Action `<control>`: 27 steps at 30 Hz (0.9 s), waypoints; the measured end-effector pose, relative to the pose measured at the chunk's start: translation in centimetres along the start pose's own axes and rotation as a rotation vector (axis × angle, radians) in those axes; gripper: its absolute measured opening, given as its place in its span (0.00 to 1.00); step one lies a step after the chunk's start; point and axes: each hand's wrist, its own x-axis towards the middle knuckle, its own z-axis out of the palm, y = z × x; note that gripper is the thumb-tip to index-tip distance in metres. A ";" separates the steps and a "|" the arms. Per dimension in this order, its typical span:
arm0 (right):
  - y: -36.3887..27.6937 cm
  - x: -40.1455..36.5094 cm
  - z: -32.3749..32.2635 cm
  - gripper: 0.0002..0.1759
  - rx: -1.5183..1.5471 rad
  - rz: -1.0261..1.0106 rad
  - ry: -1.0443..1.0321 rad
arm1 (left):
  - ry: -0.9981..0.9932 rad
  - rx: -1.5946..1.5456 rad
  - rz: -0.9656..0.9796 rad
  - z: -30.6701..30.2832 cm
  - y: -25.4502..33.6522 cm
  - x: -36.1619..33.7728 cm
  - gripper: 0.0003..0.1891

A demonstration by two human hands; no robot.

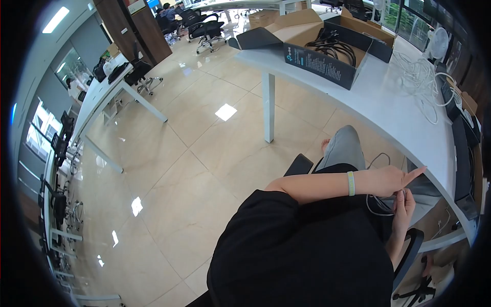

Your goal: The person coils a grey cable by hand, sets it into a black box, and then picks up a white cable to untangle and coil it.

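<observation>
My left hand [387, 179], with a pale band at the wrist, is over my lap. Its index finger points out toward the table edge while the other fingers are curled in. Just below it, my right hand [404, 205] pinches with thumb and fingers close together. A thin grey cable [372, 206] runs in a loop by both hands, and another bend of it rises above my left wrist. The cable's part between the fingers is mostly hidden.
A white table [358, 97] curves along my right side. On it are an open black cardboard box [319, 64] with black cables [335, 48], tangled white cables [417, 77], a small white fan [438, 43] and dark boxes [463, 163]. A chair armrest [409, 258] is beside my right arm.
</observation>
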 end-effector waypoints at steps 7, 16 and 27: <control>-0.6 0.3 1.1 0.08 -0.206 -0.145 0.062 | -0.122 -0.097 -0.172 -0.8 1.1 -0.7 0.44; -0.1 0.2 1.0 0.08 -0.043 -0.136 0.044 | -0.028 -0.037 -0.135 -0.7 1.5 -1.5 0.48; -1.3 -0.7 0.1 0.07 0.097 -0.180 0.260 | -0.186 -0.491 -0.151 -1.6 -0.8 -0.3 0.30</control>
